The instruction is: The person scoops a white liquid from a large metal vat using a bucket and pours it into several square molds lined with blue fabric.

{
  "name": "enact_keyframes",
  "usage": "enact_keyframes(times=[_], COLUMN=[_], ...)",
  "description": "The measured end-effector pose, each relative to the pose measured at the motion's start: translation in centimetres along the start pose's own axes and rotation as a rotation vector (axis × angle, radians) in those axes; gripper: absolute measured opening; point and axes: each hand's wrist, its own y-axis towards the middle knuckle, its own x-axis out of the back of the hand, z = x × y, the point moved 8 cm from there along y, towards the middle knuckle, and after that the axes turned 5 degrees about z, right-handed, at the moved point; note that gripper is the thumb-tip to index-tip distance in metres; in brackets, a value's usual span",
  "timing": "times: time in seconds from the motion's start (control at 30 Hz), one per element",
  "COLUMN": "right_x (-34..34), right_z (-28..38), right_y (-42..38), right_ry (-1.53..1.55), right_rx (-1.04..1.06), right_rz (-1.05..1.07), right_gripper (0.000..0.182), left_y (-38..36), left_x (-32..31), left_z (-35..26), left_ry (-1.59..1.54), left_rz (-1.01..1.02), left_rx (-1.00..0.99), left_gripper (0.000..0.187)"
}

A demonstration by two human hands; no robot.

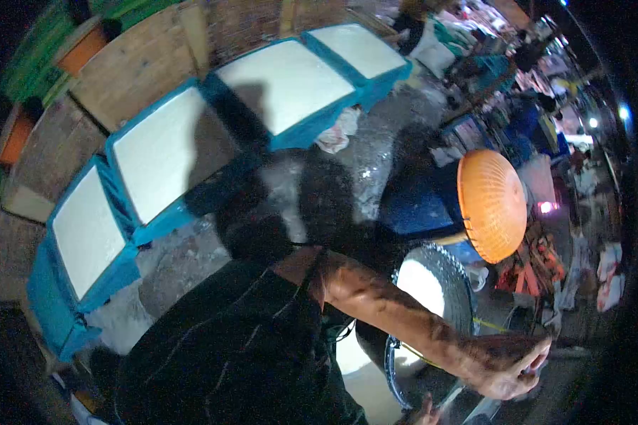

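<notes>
Bare left forearm (pixel 404 312) is crossing the dark tub (pixel 461 290), which is lying elbowward of the left hand's (pixel 512 375) narrowly curled fingers; the right hand (pixel 427 412) is sitting nearer its rim, both grips unclear.
</notes>
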Motion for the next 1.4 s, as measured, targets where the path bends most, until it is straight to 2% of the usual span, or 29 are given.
enact_keyframes(times=[0.1, 0.17, 0.23, 0.27, 0.33, 0.4, 0.43, 0.47, 0.5, 0.53, 0.57, 0.67, 0.77, 0.8, 0.87, 0.9, 0.93, 1.0, 1.03, 1.1, 1.17, 1.23, 1.27, 1.3, 1.37, 1.4], right_x=[-4.0, -10.0, -16.1, -19.3, -26.2, -32.7, -36.5, -38.1, -40.7, -43.3, -46.5, -50.6, -56.3, -57.7, -59.1, -59.6, -60.8, -62.7, -63.3, -63.9, -64.5, -64.6, -65.4, -65.7, -66.4, -66.2], right_z=[-1.5, 1.6, 4.3, 4.8, 8.1, 12.1, 15.2, 15.9, 15.8, 15.2, 16.0, 17.5, 18.0, 18.4, 25.1, 24.7, 24.6, 27.5, 29.4, 32.9, 32.8, 35.7, 36.4, 37.8, 38.9, 39.0], right_y=[1.6, 3.7, 4.7, 6.1, 5.8, 4.3, 1.8, 2.3, 3.1, 4.2, 4.0, 2.8, 6.4, 7.8, -1.9, 0.5, 4.0, 0.0, -3.0, -6.1, -2.6, -4.0, -2.9, -3.7, -5.7, -4.2], right_ry=[0.043, 0.002, -0.042, -0.022, -0.035, -0.035, 0.076, 0.062, -0.063, -0.191, -0.195, -0.285, -0.275, -0.197, -0.413, -0.424, -0.462, -0.445, -0.451, -0.45, -0.324, -0.328, -0.488, -0.494, -0.645, -0.507], right_rx=[0.005, 0.016, 0.035, 0.094, 0.151, 0.193, 0.14, 0.144, 0.118, 0.091, 0.187, 0.099, 0.264, 0.271, 0.286, 0.29, 0.452, 0.515, 0.515, 0.677, 0.611, 0.739, 0.727, 0.728, 0.694, 0.558], right_rz=[0.129, 0.166, 0.12, 0.207, 0.317, 0.387, 0.364, 0.395, 0.536, 0.675, 0.776, 0.694, 0.934, 1.01, 0.881, 0.885, 0.97, 1.259, 1.263, 1.11, 1.061, 1.106, 1.122, 1.126, 1.234, 1.229], right_gripper=[0.048, 0.049, 0.051, 0.048, 0.041, 0.034, 0.033, 0.033, 0.042, 0.051, 0.048, 0.048, 0.046, 0.046, 0.039, 0.039, 0.042, 0.05, 0.05, 0.037, 0.035, 0.035, 0.037, 0.037, 0.037, 0.037], left_y=[-0.9, -1.6, -2.0, -2.6, -4.0, -5.5, -6.2, -7.2, -8.0, -9.0, -9.9, -13.2, -15.0, -15.3, -15.9, -16.1, -16.4, -16.6, -16.8, -16.8, -16.6, -16.3, -16.3, -16.1, -15.8, -15.6], left_x=[2.4, 5.8, 13.6, 17.6, 22.7, 27.3, 29.6, 31.6, 33.5, 35.7, 37.6, 42.4, 45.7, 46.6, 48.0, 48.6, 49.3, 50.2, 50.6, 51.5, 52.2, 52.5, 52.7, 52.7, 52.8, 52.8], left_z=[1.6, 1.4, -0.8, -2.1, -3.1, -4.2, -5.3, -5.4, -6.1, -9.4, -11.2, -12.9, -17.0, -18.0, -19.9, -20.4, -20.9, -21.7, -21.9, -22.4, -22.4, -23.3, -23.3, -23.4, -23.4, -23.5], left_ry=[0.235, 0.42, 0.303, 0.292, 0.269, 0.347, 0.426, 0.475, 0.515, 0.609, 0.669, 0.582, 0.731, 0.802, 0.762, 0.723, 0.733, 0.71, 0.689, 0.714, 0.739, 0.794, 0.793, 0.787, 0.783, 0.788], left_rz=[-0.214, -0.355, -0.188, -0.117, -0.235, -0.397, -0.467, -0.521, -0.568, -0.543, -0.601, -0.612, -0.73, -0.742, -0.763, -0.771, -0.81, -0.832, -0.843, -0.872, -0.901, -0.96, -0.967, -0.976, -0.978, -0.983], left_rx=[-0.079, -0.128, 0.23, 0.41, 0.525, 0.448, 0.376, 0.354, 0.328, 0.43, 0.399, 0.67, 0.565, 0.523, 0.543, 0.563, 0.549, 0.547, 0.547, 0.515, 0.483, 0.334, 0.334, 0.338, 0.342, 0.314], left_gripper=[0.024, 0.026, 0.025, 0.025, 0.029, 0.027, 0.026, 0.026, 0.026, 0.027, 0.026, 0.031, 0.034, 0.036, 0.037, 0.038, 0.039, 0.038, 0.038, 0.037, 0.037, 0.036, 0.036, 0.036, 0.035, 0.035])
